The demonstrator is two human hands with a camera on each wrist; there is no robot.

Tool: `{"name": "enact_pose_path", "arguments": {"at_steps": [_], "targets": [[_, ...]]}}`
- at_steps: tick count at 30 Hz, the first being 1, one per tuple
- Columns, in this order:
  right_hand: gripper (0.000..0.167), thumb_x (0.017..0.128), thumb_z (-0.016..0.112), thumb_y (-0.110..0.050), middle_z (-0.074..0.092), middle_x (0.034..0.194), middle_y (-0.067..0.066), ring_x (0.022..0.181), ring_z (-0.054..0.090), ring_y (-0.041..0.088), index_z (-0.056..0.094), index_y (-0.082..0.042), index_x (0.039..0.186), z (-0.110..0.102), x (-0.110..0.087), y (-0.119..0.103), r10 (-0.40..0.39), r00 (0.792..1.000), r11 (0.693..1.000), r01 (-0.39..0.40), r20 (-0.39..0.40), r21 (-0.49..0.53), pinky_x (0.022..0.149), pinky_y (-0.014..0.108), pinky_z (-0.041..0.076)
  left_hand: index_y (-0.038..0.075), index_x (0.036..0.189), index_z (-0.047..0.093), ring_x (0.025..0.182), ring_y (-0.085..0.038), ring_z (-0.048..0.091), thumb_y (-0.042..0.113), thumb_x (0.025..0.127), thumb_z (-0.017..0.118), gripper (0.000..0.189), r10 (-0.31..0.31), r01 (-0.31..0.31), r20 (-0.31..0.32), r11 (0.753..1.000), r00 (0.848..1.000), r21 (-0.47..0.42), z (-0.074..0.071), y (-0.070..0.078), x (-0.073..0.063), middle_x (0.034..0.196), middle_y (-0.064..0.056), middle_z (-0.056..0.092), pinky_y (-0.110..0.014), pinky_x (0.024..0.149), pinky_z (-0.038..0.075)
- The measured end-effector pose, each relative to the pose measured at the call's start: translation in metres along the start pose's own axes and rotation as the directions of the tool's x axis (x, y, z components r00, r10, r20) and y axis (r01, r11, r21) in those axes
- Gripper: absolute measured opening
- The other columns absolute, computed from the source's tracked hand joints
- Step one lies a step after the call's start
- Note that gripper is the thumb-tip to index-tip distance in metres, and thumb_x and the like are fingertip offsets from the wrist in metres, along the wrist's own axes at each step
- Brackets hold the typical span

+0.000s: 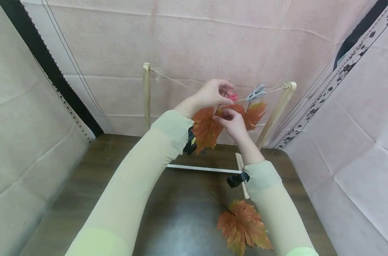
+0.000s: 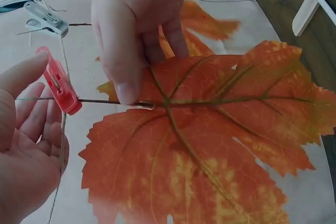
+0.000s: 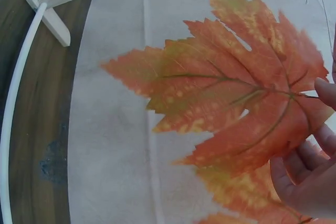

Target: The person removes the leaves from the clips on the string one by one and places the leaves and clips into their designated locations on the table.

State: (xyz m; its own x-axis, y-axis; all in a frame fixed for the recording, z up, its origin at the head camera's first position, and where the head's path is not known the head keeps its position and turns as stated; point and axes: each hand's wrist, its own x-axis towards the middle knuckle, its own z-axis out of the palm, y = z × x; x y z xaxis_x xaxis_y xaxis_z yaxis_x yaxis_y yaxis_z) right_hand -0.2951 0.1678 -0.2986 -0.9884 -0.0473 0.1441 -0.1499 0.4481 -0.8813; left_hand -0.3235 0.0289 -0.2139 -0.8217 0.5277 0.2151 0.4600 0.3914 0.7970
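Note:
In the head view my left hand [image 1: 208, 93] is up at a string [image 1: 169, 78] and pinches a red clothespin [image 2: 60, 86]. The left wrist view shows the thumb on one end of the clothespin, which sits across the string with a dark leaf stem [image 2: 100, 101] passing by its jaws. Just below, my right hand [image 1: 233, 124] pinches that stem near the base of an orange autumn leaf [image 2: 220, 140], thumb on top. The leaf spreads out beneath both hands. A second orange leaf [image 1: 255, 115] hangs beside it from a pale blue clothespin [image 1: 256, 93].
Wooden posts, left [image 1: 147, 94] and right [image 1: 275, 115], hold the string. A white rod [image 1: 206, 168] runs low between the rack's feet. Another orange leaf [image 1: 244, 225] lies on the dark wooden table [image 1: 168, 220] near my right forearm. Pale cloth [image 1: 117, 42] surrounds the table.

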Motion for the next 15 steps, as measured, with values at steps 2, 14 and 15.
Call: {"name": "enact_pose_path", "arguments": {"at_steps": [2,14,15], "targets": [[0.037,0.087,0.065,-0.027,0.059,0.107,0.010,0.099,0.053,0.019,0.059,-0.001,0.113,0.0017,0.0003,0.0009,0.000,1.000,1.000,0.000,-0.005,0.014,0.086,0.032,0.046,0.005,0.125,0.055,0.097,-0.016,0.059,0.015,0.085,0.069,0.044,-0.012,0.012,0.004,1.000,1.000,-0.004,0.0011,0.0014,0.0007,0.111,-0.009,0.063,-0.021,0.083,0.052],[0.033,0.088,0.065,-0.022,0.062,0.094,-0.004,0.087,0.056,0.009,0.061,0.000,0.112,0.0075,-0.0065,-0.0042,-0.022,0.999,0.988,0.018,0.026,0.155,0.081,0.022,0.048,0.006,0.125,0.057,0.099,-0.016,0.059,0.016,0.087,0.065,0.040,-0.038,0.041,0.033,0.995,0.999,-0.090,-0.0032,0.0039,-0.0026,0.112,-0.008,0.063,-0.023,0.086,0.050],[0.033,0.088,0.065,-0.021,0.062,0.092,-0.005,0.086,0.056,0.009,0.061,0.001,0.112,0.0076,-0.0072,-0.0046,-0.023,0.999,0.986,0.018,0.026,0.164,0.081,0.022,0.048,0.005,0.125,0.057,0.100,-0.015,0.059,0.016,0.088,0.065,0.039,-0.039,0.042,0.038,0.994,0.999,-0.104,-0.0033,0.0036,-0.0026,0.113,-0.008,0.064,-0.023,0.086,0.050]]}}
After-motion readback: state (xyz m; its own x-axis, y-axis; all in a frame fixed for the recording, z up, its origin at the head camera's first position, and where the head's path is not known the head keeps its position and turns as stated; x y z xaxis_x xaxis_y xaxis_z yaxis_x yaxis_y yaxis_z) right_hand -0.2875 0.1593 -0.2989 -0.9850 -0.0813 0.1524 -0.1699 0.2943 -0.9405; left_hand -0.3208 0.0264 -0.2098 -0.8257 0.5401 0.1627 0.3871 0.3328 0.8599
